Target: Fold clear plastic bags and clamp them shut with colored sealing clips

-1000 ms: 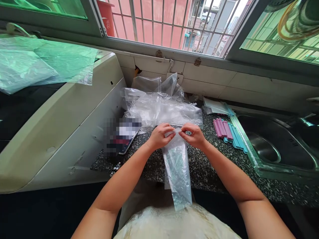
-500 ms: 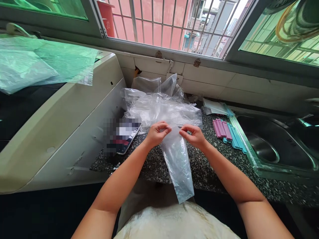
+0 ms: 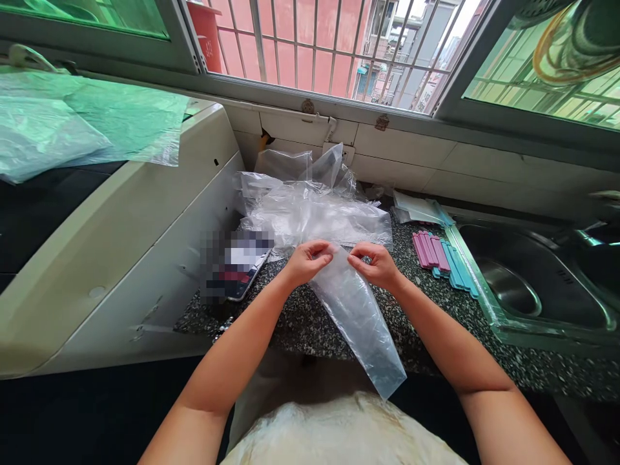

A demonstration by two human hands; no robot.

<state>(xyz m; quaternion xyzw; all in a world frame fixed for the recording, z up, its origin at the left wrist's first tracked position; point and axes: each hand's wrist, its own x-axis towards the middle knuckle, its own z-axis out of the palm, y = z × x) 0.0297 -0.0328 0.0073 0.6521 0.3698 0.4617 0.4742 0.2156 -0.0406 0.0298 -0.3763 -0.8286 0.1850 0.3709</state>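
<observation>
A clear plastic bag (image 3: 361, 320), long and narrow, hangs from my two hands and slants down to the right past the counter's front edge. My left hand (image 3: 310, 261) pinches its top edge on the left between thumb and fingers. At the top right edge, my right hand (image 3: 372, 263) pinches the same bag, fingers curled. Just beyond my hands lies a heap of crumpled clear plastic bags (image 3: 320, 216) on the speckled dark counter (image 3: 300, 320).
Left of my hands lies a phone (image 3: 247, 265), partly blurred out. Pink sealing clips (image 3: 430, 250) and blue clips (image 3: 458, 268) lie to the right, beside a metal sink (image 3: 508, 284). A white appliance (image 3: 179, 219) with green-tinted plastic sheets (image 3: 121, 116) stands left. A barred window is behind.
The lower end of the bag has swung to the right. Both hands stay nearly in place, still pinching its top.
</observation>
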